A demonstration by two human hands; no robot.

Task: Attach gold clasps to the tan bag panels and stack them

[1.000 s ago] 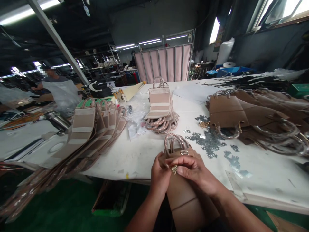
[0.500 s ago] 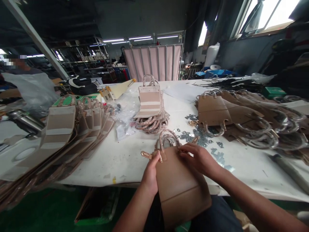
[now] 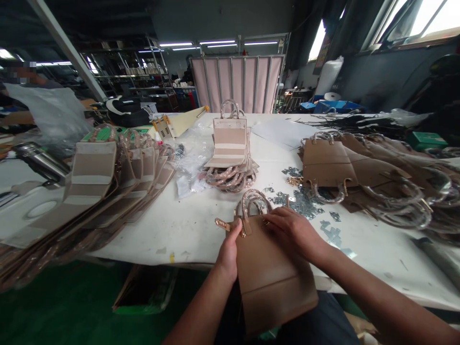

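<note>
A brown handbag panel (image 3: 275,273) with plastic-wrapped handles (image 3: 251,201) leans between my lap and the table's front edge. My left hand (image 3: 229,251) grips its left edge, the thumb lying near the base of a handle. A strap tab with a metal end (image 3: 223,224) sticks out to the left beside that thumb. At the top right of the panel, my right hand (image 3: 291,230) has its fingers bent round the other handle base, pressed on the brown surface. What lies under those fingertips is hidden.
Stacked bag panels lie on the left (image 3: 95,165), in the middle (image 3: 230,143) and on the right (image 3: 328,165) of the white table (image 3: 161,239). Small metal plates (image 3: 305,203) are scattered right of centre. A steel flask (image 3: 41,160) lies far left. A person (image 3: 32,79) is at the far left.
My right hand has shifted slightly and covers more of the right handle base; the tab beside it now points up. My left hand keeps its hold. The camera view has shifted a little.
</note>
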